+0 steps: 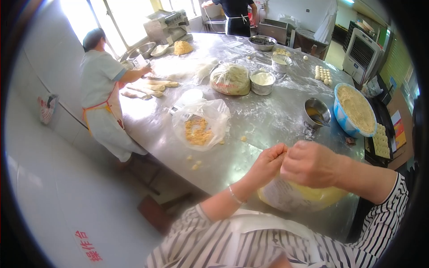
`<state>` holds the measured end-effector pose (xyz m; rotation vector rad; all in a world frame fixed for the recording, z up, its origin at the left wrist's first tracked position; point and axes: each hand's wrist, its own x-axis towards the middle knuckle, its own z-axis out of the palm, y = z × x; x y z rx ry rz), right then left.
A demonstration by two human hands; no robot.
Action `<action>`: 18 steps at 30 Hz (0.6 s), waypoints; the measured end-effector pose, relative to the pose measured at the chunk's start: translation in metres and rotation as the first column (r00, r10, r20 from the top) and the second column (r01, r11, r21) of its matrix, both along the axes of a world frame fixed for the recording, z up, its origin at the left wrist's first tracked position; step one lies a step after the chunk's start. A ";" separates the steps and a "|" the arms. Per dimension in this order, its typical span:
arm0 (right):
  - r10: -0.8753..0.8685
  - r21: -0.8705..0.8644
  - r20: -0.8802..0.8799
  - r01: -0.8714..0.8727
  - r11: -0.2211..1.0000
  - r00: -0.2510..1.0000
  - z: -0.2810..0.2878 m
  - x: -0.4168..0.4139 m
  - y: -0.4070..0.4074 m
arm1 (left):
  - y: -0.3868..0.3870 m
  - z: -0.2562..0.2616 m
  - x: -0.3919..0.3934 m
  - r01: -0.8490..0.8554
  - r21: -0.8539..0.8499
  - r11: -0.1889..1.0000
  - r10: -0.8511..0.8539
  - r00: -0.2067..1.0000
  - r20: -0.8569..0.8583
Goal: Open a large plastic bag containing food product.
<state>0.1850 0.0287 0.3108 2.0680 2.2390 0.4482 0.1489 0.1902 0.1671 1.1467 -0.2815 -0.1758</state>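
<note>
My left hand (269, 162) and my right hand (310, 164) meet at the fingertips, fingers curled, near the table's front edge. What they pinch between them is hidden by the fingers. Just below them, partly covered by my right hand, lies a yellow and whitish bundle (285, 196) that looks like a plastic bag bearing print. Farther off to the left rests an open clear plastic bag (218, 114) with orange crumbly filling (198, 132) inside. Beyond my right hand stands a steel bowl (316, 110) holding yellow liquid and a spoon.
A blue basin of tan crumbs (356, 109) stands at right, beside a tray of pale pieces (381, 142). Mid-table are a bagged mass (230, 79) and a flour tin (263, 82). A co-worker (102, 87) handles dough rolls (147, 88) at left; another person (238, 18) stands behind.
</note>
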 end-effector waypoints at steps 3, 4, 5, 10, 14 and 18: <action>0.083 0.007 0.029 -0.083 0.997 0.996 0.000 -0.014 0.002 | -0.002 -0.002 0.001 -0.011 -0.019 1.000 0.010 0.999 -0.043; 0.052 0.051 -0.007 -0.052 0.997 0.999 0.001 -0.017 0.002 | -0.003 -0.001 0.001 -0.020 -0.020 1.000 0.019 0.999 -0.044; 0.021 0.093 -0.047 -0.017 0.995 0.999 0.002 -0.018 0.001 | -0.005 0.000 0.001 -0.040 -0.016 0.999 0.041 0.999 0.009; -0.203 0.294 -0.435 0.351 0.889 0.877 0.002 0.000 -0.010 | -0.003 0.010 -0.004 0.030 -0.180 0.983 -0.041 0.998 -0.057; -0.173 0.421 -0.520 0.428 0.800 0.836 -0.020 -0.004 -0.009 | -0.004 -0.005 0.006 -0.124 -0.078 0.989 0.124 0.992 -0.012; -0.143 0.442 -0.630 0.504 0.742 0.763 -0.016 -0.013 -0.015 | 0.001 0.012 0.007 -0.144 -0.236 0.961 0.120 0.986 -0.112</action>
